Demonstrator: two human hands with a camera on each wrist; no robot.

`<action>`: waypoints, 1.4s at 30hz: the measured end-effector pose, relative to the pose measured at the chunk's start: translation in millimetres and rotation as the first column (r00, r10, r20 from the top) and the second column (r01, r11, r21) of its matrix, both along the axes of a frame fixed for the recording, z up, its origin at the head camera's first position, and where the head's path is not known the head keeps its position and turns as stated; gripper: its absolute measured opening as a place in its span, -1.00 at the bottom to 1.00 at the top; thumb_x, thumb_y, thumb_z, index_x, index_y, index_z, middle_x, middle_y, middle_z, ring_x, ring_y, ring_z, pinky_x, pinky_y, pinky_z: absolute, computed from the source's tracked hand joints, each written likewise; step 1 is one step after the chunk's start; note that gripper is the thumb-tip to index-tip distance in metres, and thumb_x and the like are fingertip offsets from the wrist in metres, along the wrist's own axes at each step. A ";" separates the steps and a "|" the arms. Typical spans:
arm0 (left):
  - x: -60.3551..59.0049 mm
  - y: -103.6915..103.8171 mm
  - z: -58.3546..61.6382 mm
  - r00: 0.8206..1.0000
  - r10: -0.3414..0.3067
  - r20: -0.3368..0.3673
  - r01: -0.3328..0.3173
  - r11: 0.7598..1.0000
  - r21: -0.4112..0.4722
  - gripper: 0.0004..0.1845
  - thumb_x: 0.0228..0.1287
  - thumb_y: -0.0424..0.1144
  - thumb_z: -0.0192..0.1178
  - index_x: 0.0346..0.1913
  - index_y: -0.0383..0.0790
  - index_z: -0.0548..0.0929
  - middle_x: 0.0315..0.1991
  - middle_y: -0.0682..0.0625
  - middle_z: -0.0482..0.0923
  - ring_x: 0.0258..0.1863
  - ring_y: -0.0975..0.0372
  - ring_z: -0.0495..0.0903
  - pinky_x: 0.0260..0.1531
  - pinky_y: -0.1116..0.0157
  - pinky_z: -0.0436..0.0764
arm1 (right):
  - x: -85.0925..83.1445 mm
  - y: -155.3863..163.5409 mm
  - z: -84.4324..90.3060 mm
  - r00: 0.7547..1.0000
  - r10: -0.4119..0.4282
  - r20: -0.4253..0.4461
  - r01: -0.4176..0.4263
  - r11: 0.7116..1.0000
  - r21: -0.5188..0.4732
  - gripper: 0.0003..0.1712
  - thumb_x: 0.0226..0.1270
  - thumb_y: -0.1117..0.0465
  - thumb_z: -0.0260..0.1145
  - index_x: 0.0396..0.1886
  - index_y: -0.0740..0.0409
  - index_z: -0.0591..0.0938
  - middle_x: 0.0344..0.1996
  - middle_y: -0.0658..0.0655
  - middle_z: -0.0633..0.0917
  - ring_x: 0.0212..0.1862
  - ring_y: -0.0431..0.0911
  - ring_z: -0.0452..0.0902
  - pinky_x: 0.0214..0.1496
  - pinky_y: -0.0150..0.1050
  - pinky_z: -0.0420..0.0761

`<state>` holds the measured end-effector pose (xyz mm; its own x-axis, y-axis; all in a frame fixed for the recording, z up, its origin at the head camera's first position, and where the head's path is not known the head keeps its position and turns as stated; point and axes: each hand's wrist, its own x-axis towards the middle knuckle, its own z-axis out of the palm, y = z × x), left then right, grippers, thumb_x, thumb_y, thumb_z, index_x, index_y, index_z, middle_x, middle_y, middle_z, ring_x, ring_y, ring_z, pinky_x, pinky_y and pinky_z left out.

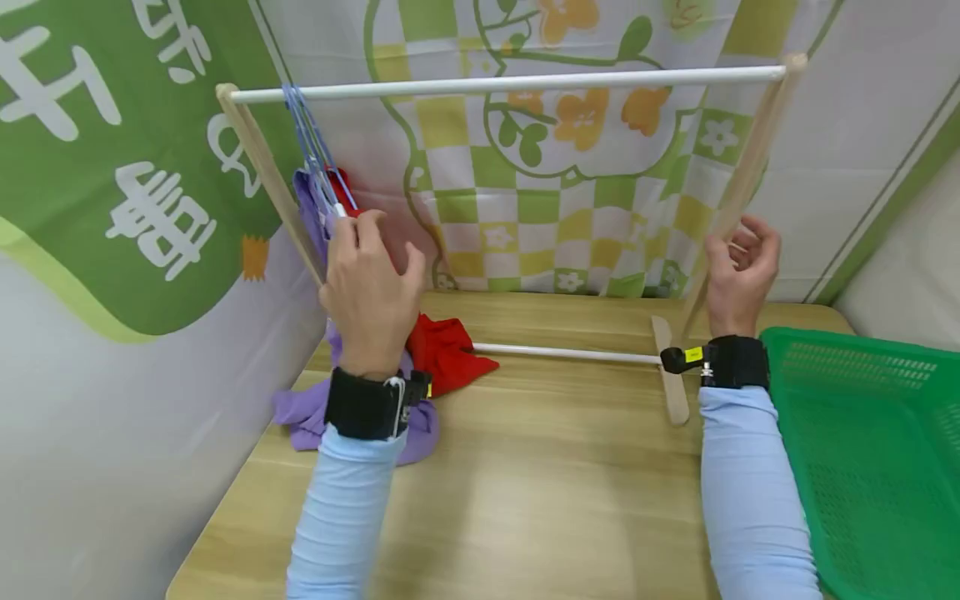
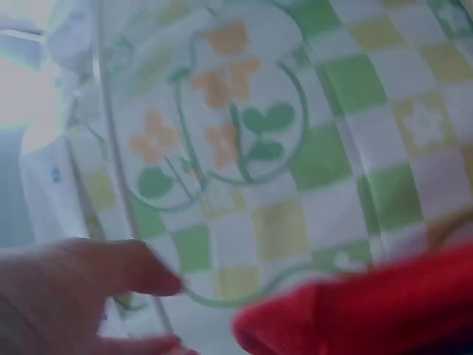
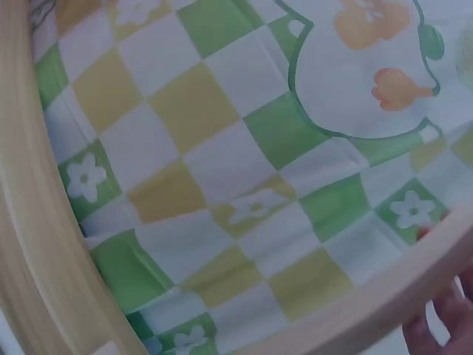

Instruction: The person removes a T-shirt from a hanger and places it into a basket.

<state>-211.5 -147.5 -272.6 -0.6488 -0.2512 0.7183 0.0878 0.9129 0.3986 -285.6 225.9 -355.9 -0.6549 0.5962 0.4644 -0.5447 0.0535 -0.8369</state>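
Light wood-grain table (image 1: 555, 483), near. Far wall: printed sheet (image 1: 510, 242), green/yellow/white checks, orange flowers. Left wall: green panel (image 1: 90, 183), white lettering, pale below. Right: green stripe (image 1: 900, 196) on pale sheeting. Bright glow (image 2: 29, 96) at left-wrist view's left edge.

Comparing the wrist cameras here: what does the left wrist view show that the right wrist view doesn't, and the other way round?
Only the left wrist view: the left hand at lower left and a blurred, bright red soft cloth at lower right.

Only the right wrist view: a pale wooden post along the left edge, a second pale wooden bar crossing the lower right, and part of the right hand.

Both: the green, white and yellow checkered backdrop with orange flowers.
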 end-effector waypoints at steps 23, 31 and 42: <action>-1.4 -8.5 9.2 0.977 -0.123 0.175 0.136 0.989 -0.064 -0.74 0.40 -0.23 0.03 -0.18 -0.37 0.65 -0.24 -0.25 0.70 -0.23 -0.18 0.66 -0.35 -0.17 0.61 | -14.7 18.7 -20.2 0.945 -0.097 0.311 0.073 0.993 0.089 -0.45 0.50 0.15 0.08 -0.79 -0.01 0.26 -0.87 -0.23 0.22 -0.81 -0.36 0.12 -0.69 -0.39 0.15; 67.8 0.8 -1.4 0.900 -0.433 -0.043 0.433 0.901 -0.003 -0.77 0.37 -0.38 0.18 -0.02 -0.44 0.66 -0.34 -0.21 0.67 -0.44 0.10 0.55 -0.47 0.20 0.56 | -12.9 6.1 -7.8 0.962 -0.055 0.269 0.042 0.998 0.055 -0.47 0.50 0.17 0.08 -0.77 -0.02 0.29 -0.86 -0.24 0.23 -0.79 -0.37 0.13 -0.70 -0.42 0.15; 88.6 34.2 -117.0 0.797 -0.603 0.039 0.599 0.797 0.081 -0.83 0.28 -0.40 0.33 -0.11 -0.25 0.61 -0.38 0.00 0.62 -0.40 0.25 0.61 -0.36 0.31 0.63 | -29.3 -5.4 -5.0 0.985 -0.034 0.171 0.022 0.997 0.073 -0.45 0.50 0.20 0.07 -0.79 -0.03 0.25 -0.81 -0.22 0.21 -0.75 -0.36 0.11 -0.65 -0.42 0.08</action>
